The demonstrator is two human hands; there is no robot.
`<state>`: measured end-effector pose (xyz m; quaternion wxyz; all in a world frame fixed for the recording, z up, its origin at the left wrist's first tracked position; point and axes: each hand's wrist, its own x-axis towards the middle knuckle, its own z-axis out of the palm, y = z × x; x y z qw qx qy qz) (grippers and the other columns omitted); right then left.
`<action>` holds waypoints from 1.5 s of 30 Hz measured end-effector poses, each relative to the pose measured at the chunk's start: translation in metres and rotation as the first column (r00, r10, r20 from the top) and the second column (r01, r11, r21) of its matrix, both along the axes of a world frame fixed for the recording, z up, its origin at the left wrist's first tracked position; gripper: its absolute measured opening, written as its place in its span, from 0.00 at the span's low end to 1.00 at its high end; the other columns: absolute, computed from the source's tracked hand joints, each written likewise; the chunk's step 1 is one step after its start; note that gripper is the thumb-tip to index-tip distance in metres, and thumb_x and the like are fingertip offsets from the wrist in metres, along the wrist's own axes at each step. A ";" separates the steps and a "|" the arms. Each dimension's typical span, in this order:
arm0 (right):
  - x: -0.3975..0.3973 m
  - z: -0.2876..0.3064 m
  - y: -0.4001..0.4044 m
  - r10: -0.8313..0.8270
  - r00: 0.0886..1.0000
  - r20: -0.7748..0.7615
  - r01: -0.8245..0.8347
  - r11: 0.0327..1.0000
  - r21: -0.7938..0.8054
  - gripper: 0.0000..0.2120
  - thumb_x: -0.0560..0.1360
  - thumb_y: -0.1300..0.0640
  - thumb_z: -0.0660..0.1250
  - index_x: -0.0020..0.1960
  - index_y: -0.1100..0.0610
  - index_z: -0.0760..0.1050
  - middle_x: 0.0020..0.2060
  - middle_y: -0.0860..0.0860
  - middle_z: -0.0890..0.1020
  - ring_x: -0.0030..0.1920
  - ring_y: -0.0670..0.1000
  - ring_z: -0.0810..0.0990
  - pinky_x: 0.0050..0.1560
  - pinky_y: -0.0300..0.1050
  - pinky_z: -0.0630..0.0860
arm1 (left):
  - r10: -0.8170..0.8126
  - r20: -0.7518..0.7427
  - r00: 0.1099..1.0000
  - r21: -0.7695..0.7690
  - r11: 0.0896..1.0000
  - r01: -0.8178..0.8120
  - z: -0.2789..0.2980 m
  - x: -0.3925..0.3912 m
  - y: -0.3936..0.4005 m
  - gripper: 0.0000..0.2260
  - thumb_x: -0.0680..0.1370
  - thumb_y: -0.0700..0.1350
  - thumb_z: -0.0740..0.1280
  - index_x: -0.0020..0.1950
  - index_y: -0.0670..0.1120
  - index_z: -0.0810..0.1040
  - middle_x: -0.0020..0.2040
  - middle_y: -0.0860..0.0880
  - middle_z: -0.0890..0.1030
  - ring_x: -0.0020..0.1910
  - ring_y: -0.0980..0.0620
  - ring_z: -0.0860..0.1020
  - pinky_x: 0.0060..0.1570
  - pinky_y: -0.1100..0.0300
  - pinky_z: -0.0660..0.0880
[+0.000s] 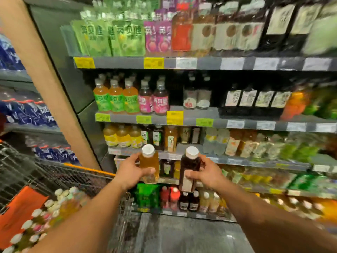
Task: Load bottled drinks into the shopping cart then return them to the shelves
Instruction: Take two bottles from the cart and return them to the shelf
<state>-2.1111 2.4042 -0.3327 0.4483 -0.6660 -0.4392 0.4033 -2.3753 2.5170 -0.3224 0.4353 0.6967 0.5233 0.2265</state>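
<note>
An amber drink bottle [149,164] is gripped by the left hand [129,172], a dark, possibly tea, bottle [188,169] by the right hand [206,173], before the shelves [200,121].

We see a tan pillar [39,84] standing left of the racks, yellow price tags [84,62] clipped along grey edges, and dark grey floor [182,236] below.
</note>
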 end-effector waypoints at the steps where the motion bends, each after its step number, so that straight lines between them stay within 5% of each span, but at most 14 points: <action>1: 0.019 -0.003 -0.018 -0.034 0.999 0.004 0.034 0.999 -0.017 0.26 0.66 0.65 0.78 0.54 0.44 0.72 0.49 0.39 0.80 0.44 0.33 0.80 0.40 0.28 0.74 | -0.020 0.005 1.000 -0.002 1.000 0.020 -0.004 0.022 -0.010 0.34 0.65 0.50 0.81 0.69 0.49 0.74 0.62 0.50 0.81 0.58 0.51 0.79 0.62 0.51 0.74; 5: 0.057 -0.016 -0.052 -0.100 0.995 0.021 0.101 0.994 -0.037 0.26 0.65 0.64 0.79 0.55 0.45 0.72 0.50 0.43 0.81 0.47 0.39 0.81 0.47 0.38 0.78 | -0.054 0.015 0.998 0.005 0.999 0.054 -0.018 0.073 -0.030 0.30 0.65 0.49 0.82 0.64 0.48 0.78 0.57 0.51 0.83 0.53 0.54 0.81 0.58 0.56 0.76; 11: 0.089 -0.022 -0.045 -0.150 0.977 0.149 0.162 0.984 -0.076 0.30 0.65 0.57 0.79 0.61 0.42 0.69 0.48 0.36 0.77 0.50 0.42 0.78 0.56 0.47 0.76 | -0.100 0.022 0.995 -0.033 0.994 0.101 -0.032 0.124 -0.026 0.32 0.63 0.51 0.82 0.65 0.51 0.76 0.56 0.55 0.83 0.54 0.53 0.81 0.61 0.50 0.76; 15: 0.094 -0.028 0.001 -0.146 0.968 0.206 0.159 0.986 -0.048 0.31 0.67 0.58 0.78 0.64 0.42 0.68 0.49 0.35 0.77 0.52 0.43 0.78 0.52 0.39 0.72 | -0.054 0.049 0.997 -0.031 0.998 0.056 -0.044 0.144 0.011 0.29 0.64 0.52 0.81 0.63 0.55 0.75 0.53 0.56 0.83 0.51 0.55 0.81 0.58 0.53 0.77; 18: 0.092 -0.032 0.043 -0.135 0.952 0.274 0.148 0.988 -0.031 0.34 0.67 0.57 0.78 0.68 0.44 0.67 0.54 0.40 0.76 0.57 0.46 0.74 0.61 0.45 0.70 | -0.021 0.092 0.996 -0.037 0.999 0.024 -0.054 0.162 0.044 0.26 0.66 0.50 0.80 0.60 0.59 0.74 0.54 0.56 0.82 0.51 0.55 0.80 0.56 0.55 0.76; 24: 0.103 -0.050 0.103 -0.200 0.948 0.248 0.208 0.978 -0.008 0.37 0.69 0.60 0.77 0.73 0.48 0.63 0.59 0.45 0.77 0.60 0.48 0.74 0.66 0.47 0.68 | -0.050 0.106 0.993 -0.024 0.998 0.053 -0.074 0.193 0.097 0.32 0.68 0.47 0.79 0.70 0.52 0.72 0.56 0.54 0.82 0.54 0.51 0.81 0.57 0.56 0.76; 28: 0.115 -0.063 0.136 -0.213 0.934 0.288 0.212 0.977 0.036 0.38 0.68 0.61 0.78 0.73 0.51 0.64 0.66 0.52 0.73 0.64 0.53 0.73 0.68 0.53 0.69 | -0.034 0.151 0.988 -0.009 0.999 0.036 -0.086 0.211 0.119 0.32 0.69 0.46 0.79 0.70 0.51 0.72 0.57 0.53 0.81 0.54 0.51 0.80 0.42 0.70 0.75; 33: 0.129 -0.090 0.170 -0.233 0.950 0.206 0.225 0.972 0.063 0.40 0.68 0.63 0.77 0.73 0.46 0.62 0.65 0.51 0.75 0.64 0.55 0.74 0.65 0.61 0.72 | 0.011 0.205 0.979 -0.027 1.000 -0.006 -0.113 0.233 0.138 0.33 0.68 0.45 0.79 0.70 0.52 0.71 0.59 0.51 0.81 0.56 0.46 0.80 0.57 0.43 0.78; 37: 0.136 -0.109 0.185 -0.236 0.962 0.135 0.233 0.972 0.039 0.39 0.68 0.63 0.77 0.70 0.42 0.62 0.63 0.50 0.77 0.61 0.57 0.76 0.57 0.64 0.77 | 0.037 0.223 0.974 -0.030 0.999 -0.031 -0.127 0.244 0.153 0.31 0.69 0.43 0.79 0.69 0.52 0.72 0.58 0.52 0.82 0.57 0.48 0.79 0.62 0.45 0.75; 45: 0.147 -0.132 0.202 -0.251 0.958 0.139 0.254 0.967 -0.004 0.35 0.72 0.58 0.74 0.73 0.47 0.60 0.63 0.49 0.77 0.63 0.53 0.76 0.65 0.58 0.72 | 0.061 0.207 0.976 -0.112 0.993 -0.038 -0.143 0.258 0.167 0.30 0.73 0.44 0.76 0.73 0.48 0.69 0.61 0.49 0.81 0.59 0.47 0.79 0.63 0.47 0.74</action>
